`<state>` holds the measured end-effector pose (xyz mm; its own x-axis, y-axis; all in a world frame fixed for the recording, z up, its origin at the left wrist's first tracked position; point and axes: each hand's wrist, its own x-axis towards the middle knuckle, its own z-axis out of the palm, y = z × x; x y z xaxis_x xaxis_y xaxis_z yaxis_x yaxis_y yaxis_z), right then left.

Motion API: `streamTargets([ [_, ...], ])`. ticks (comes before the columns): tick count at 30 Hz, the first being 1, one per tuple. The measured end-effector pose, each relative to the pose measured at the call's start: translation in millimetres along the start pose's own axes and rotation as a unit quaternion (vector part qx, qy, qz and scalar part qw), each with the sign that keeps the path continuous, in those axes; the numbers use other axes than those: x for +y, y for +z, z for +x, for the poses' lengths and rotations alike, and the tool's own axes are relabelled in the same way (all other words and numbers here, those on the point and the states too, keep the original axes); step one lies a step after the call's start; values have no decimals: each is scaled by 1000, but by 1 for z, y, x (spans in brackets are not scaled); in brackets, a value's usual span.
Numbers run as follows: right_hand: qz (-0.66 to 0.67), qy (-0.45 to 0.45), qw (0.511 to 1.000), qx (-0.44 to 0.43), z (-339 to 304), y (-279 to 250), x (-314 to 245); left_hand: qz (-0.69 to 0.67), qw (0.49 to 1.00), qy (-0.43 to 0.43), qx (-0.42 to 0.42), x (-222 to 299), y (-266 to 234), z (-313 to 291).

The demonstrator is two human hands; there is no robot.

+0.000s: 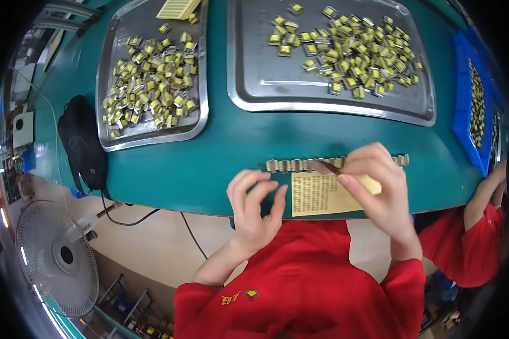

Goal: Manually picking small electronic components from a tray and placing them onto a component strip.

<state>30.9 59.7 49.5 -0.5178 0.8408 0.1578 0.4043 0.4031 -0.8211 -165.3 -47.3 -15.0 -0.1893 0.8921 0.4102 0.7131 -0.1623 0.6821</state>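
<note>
A row of small yellow-and-metal transformers lies side by side along the green table, close to its front edge. In my right hand is a thin tool with a silvery blade-like tip and a dark reddish body; the tip is over the middle of the row. I cannot make out whether it is a knife or tweezers. Just below the row lies a yellow label sheet with columns of small printed labels, its right part bare and partly behind my right hand. My left hand is by the row's left end, fingers curled but apart, holding nothing.
Two metal trays, one at left and one at right, hold many loose transformers. Blue bins stand at far right, near another person's arm. A black bag rests on the table's left side; a fan stands below.
</note>
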Motion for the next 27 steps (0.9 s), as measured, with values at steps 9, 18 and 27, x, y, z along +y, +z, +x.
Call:
streamTargets([
  [9, 171, 220, 938, -205, 60, 5, 21, -52, 996, -70, -16, -15, -8, 19],
  [18, 207, 280, 913, -214, 59, 6, 31, -120, 981, -94, -121, -16, -19, 33],
  [27, 129, 119, 959, -222, 58, 14, 31, -139, 981, -98, -94, -17, -13, 29],
])
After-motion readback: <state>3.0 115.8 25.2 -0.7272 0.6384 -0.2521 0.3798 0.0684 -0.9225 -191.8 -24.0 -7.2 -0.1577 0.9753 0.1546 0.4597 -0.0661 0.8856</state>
